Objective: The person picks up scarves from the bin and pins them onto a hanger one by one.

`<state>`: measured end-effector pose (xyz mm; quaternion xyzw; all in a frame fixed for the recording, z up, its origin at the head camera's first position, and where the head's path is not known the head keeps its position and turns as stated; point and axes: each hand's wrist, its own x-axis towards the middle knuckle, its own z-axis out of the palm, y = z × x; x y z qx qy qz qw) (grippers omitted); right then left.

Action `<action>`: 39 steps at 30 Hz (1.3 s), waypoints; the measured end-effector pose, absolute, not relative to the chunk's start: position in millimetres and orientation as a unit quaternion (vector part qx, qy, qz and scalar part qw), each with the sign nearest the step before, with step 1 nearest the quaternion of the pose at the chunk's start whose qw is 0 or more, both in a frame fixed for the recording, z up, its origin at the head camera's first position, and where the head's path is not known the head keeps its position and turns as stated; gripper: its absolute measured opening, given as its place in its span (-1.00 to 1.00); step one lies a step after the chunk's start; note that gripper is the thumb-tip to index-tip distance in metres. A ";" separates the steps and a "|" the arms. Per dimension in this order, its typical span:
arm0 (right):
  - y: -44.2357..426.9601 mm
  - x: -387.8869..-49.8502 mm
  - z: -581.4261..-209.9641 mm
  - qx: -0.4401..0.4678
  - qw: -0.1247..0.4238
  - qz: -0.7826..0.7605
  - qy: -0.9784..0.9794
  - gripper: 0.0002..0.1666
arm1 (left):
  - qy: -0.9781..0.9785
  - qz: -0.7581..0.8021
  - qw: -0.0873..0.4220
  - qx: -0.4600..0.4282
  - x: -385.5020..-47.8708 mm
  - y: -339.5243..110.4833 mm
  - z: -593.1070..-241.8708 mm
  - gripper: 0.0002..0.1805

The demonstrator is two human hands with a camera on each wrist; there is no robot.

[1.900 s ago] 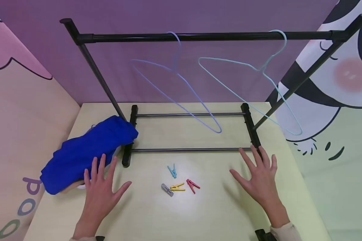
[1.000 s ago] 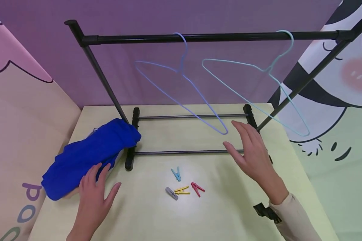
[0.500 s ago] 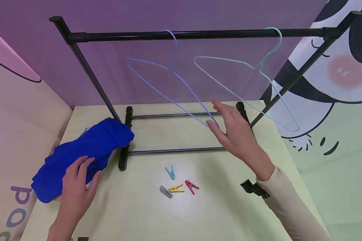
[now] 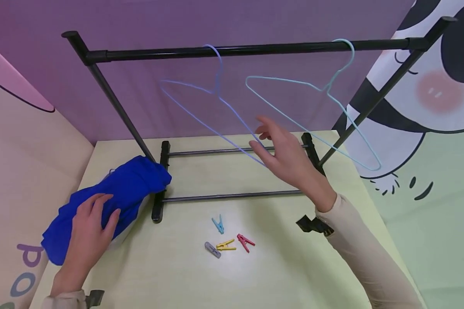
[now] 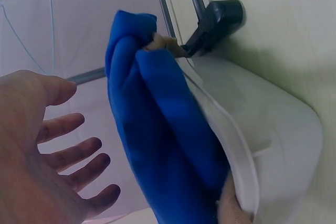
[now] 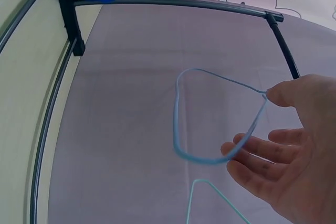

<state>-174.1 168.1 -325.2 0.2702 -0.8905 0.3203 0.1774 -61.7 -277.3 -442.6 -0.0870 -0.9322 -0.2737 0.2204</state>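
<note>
Over a blue cloth garment (image 4: pixel 131 180) hovers my left hand (image 4: pixel 86 234), its fingers loosely bent. The left wrist view shows a gap between that hand and the cloth, which is heaped in a white bin (image 5: pixel 273 124) with some tan fabric (image 5: pixel 231 205). My right hand (image 4: pixel 284 156) is at the right end of a periwinkle hanger (image 4: pixel 218 81), hooked on the black rail (image 4: pixel 274 49). Its thumb and fingers are apart around the hanger's end, without a visible grip; whether they touch it is unclear. A mint hanger (image 4: pixel 282 79) hangs to the right.
Clothespins lie on the table (image 4: pixel 185 266): blue (image 4: pixel 219 225), yellow (image 4: pixel 226 245), red (image 4: pixel 245 243) and grey (image 4: pixel 212 249). The rack's lower bars (image 4: pixel 232 197) and feet stand behind them. Its slanted right post (image 4: pixel 375 103) rises beyond the right hand.
My right hand has risen from the rack's right foot, moving up and left to the periwinkle hanger. The left hand has shifted left and down over the blue cloth. The view has shifted slightly.
</note>
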 end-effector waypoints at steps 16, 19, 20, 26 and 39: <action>138.1 -202.7 -317.8 0.281 0.097 0.406 -0.864 -0.41 | -0.949 -0.258 0.177 -0.026 -55.2 -304.4 -466.3 -0.60; 134.2 -204.3 -317.2 0.284 0.097 0.414 -0.860 -0.44 | -0.952 -0.254 0.173 -0.018 -50.4 -305.1 -469.1 -0.61; 133.7 -204.6 -317.1 0.284 0.099 0.416 -0.859 -0.45 | -0.952 -0.252 0.173 -0.017 -49.2 -305.1 -469.5 -0.61; 133.6 -203.9 -317.2 0.286 0.110 0.434 -0.847 -0.50 | -0.955 -0.242 0.173 -0.024 -44.0 -304.9 -470.5 -0.58; 125.2 -204.9 -323.0 0.293 0.115 0.513 -0.798 -0.80 | -0.952 -0.237 0.187 -0.048 -38.8 -310.1 -481.3 -0.60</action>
